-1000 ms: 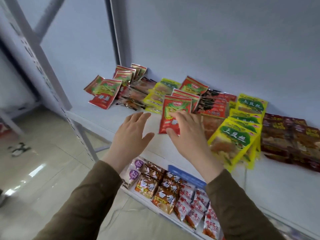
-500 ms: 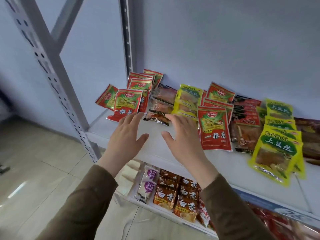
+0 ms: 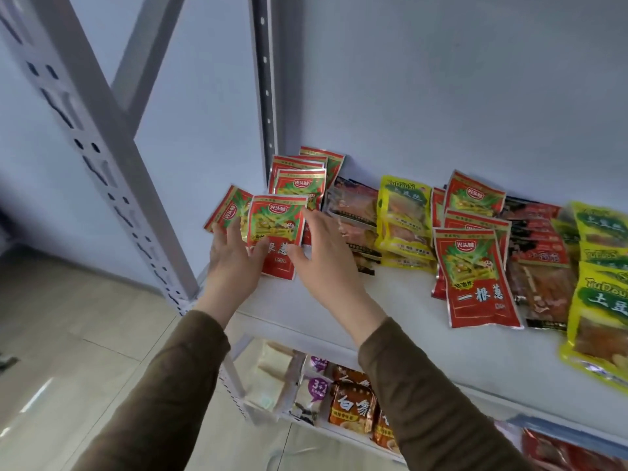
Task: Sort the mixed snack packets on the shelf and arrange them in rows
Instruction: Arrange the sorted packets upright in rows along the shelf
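A red snack packet (image 3: pixel 277 232) lies flat near the left end of the white shelf (image 3: pixel 390 300), framed by both hands. The left hand (image 3: pixel 234 263) has straight fingers spread on the packet's left edge, its thumb on the lower left corner; the right hand (image 3: pixel 326 256) rests straight fingers along the right edge, thumb touching the lower right; neither hand curls round it. Just behind the left fingers a second red packet (image 3: pixel 226 210) sits tilted, and beyond the fingertips a red stack (image 3: pixel 300 180) leans by the rear post (image 3: pixel 266 79). To the right of the right hand lie dark packets (image 3: pixel 355 212), then yellow packets (image 3: pixel 404 215), then another red packet (image 3: pixel 475 277), well apart from the grip
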`<state>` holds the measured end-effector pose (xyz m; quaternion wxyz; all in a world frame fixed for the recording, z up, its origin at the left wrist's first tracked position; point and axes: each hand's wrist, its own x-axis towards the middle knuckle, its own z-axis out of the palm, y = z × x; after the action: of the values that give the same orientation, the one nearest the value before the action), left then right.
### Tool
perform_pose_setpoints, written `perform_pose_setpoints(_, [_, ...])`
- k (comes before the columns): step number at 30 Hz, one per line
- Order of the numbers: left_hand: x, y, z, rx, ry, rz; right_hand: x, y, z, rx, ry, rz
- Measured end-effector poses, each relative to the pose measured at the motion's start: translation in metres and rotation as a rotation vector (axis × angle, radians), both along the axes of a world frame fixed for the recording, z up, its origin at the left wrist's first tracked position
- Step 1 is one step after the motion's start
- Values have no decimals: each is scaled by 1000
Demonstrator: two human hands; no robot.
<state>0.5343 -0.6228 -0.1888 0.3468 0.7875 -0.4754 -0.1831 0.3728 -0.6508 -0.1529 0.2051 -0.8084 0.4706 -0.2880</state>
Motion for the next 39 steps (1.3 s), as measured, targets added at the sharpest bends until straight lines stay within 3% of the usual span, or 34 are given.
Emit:
perform_pose_setpoints(7, [40,-29,-21,34,208,-76,45,-29,-12,72,109,-118])
perform_pose_setpoints(11, [47,-43,-29,-87,363,-57,60,-41,-20,48,130,-223])
perform_pose_setpoints(15, [52,-63,-23,-258,521,117,66,-52,-30,0,184,-273])
perform_pose_setpoints(17, [53,-70,-20,-338,557,183,66,-57,-32,-46,124,-281])
perform_pose_setpoints(22, [51,-79,-16,-464,846,246,67,-65,-33,-8,-121,-269])
perform_pose_setpoints(31, [38,-100,-8,-317,682,31,42,-55,-39,33,-253,-245])
perform_pose_setpoints(35, [27,-104,-2,-186,661,-164,38,-51,-41,-34,-178,-309])
perform_pose_setpoints(39, [26,-103,-6,-137,453,-221,42,-52,-42,-28,-102,-295])
